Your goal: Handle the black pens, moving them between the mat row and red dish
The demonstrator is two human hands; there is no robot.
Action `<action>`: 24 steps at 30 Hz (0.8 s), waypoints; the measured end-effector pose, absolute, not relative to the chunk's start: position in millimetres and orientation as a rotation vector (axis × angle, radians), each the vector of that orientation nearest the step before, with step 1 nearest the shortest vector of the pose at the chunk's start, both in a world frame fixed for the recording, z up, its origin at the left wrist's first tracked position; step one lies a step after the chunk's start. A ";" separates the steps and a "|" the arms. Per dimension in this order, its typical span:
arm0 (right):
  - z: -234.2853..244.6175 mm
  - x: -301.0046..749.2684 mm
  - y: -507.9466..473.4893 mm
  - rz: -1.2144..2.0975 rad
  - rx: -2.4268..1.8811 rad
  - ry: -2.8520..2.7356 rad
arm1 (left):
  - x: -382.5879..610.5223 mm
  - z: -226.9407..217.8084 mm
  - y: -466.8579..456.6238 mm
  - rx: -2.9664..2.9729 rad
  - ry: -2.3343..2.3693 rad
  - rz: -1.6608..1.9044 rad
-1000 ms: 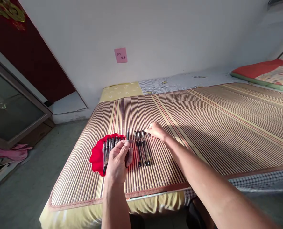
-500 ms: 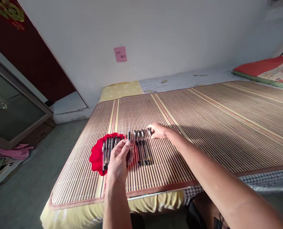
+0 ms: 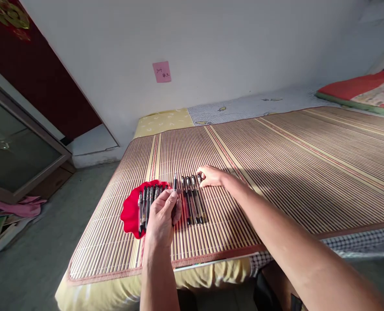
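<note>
My left hand (image 3: 164, 207) is closed around an uncapped black pen (image 3: 175, 183), whose tip points up and away. My right hand (image 3: 209, 176) pinches a black pen cap (image 3: 199, 178) at the right end of a row of caps (image 3: 188, 182). Below those caps lie several uncapped pens (image 3: 196, 208) side by side on the bamboo mat. Left of my left hand, several capped black pens (image 3: 144, 206) rest on a red scalloped tray (image 3: 129, 214), partly hidden by that hand.
The striped bamboo mat (image 3: 259, 194) covers most of the bed, over yellow and checked cloth. A pink note (image 3: 161, 71) is stuck to the white wall behind. Folded bedding (image 3: 350, 90) lies at the far right. A glass-fronted cabinet (image 3: 13, 142) stands at left.
My right hand has shifted slightly left with the cap, which now lines up beside the other caps. My left hand keeps the pen in nearly the same place.
</note>
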State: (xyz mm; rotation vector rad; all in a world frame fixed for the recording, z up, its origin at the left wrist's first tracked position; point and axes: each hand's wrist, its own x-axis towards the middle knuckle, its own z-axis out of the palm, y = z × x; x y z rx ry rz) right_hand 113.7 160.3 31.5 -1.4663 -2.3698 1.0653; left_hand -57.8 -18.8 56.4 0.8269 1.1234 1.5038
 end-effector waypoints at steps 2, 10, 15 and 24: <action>32.0 114.1 159.4 1.074 -1.466 -2.372 | -57.0 55.3 -18.0 0.835 1.125 1.493; 32.4 112.0 156.4 1.128 -1.510 -2.322 | -55.4 48.4 -15.1 0.843 1.115 1.480; 38.5 114.0 152.6 1.078 -1.548 -2.226 | -55.5 43.8 -13.8 0.858 1.113 1.466; 42.4 123.1 79.6 1.514 -0.769 -1.599 | -39.2 33.1 -9.3 1.007 1.375 1.513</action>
